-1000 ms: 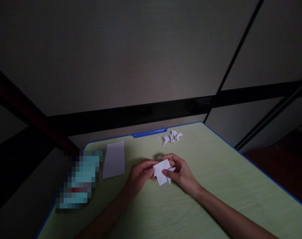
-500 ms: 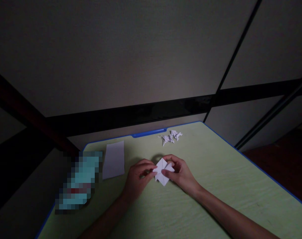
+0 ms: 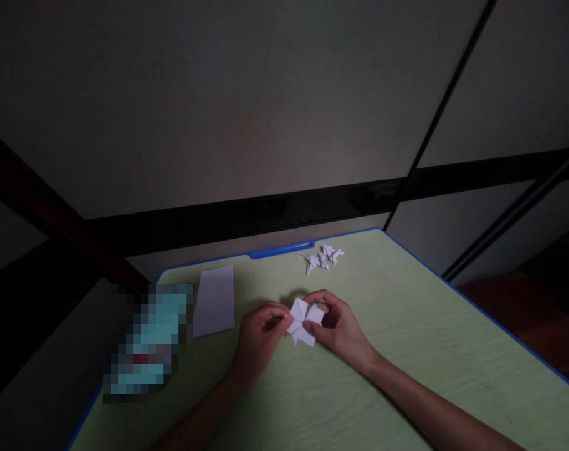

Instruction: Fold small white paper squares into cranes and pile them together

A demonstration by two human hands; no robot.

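A small white folded paper piece (image 3: 303, 321) is held just above the pale green table (image 3: 406, 351), between both hands. My left hand (image 3: 260, 332) pinches its left edge with thumb and fingers closed. On the other side, my right hand (image 3: 337, 326) grips its right flaps, fingers curled over the top. The paper shows several pointed flaps and creases. The room is dim.
A flat white sheet (image 3: 215, 300) lies left of the hands. A small heap of finished folded paper figures (image 3: 322, 258) sits near the table's far edge. A blurred teal object (image 3: 148, 341) rests at the left edge. A blue rim (image 3: 280, 250) borders the table.
The folded paper has been turned and squeezed tighter between the hands. Both hands shifted slightly up and left.
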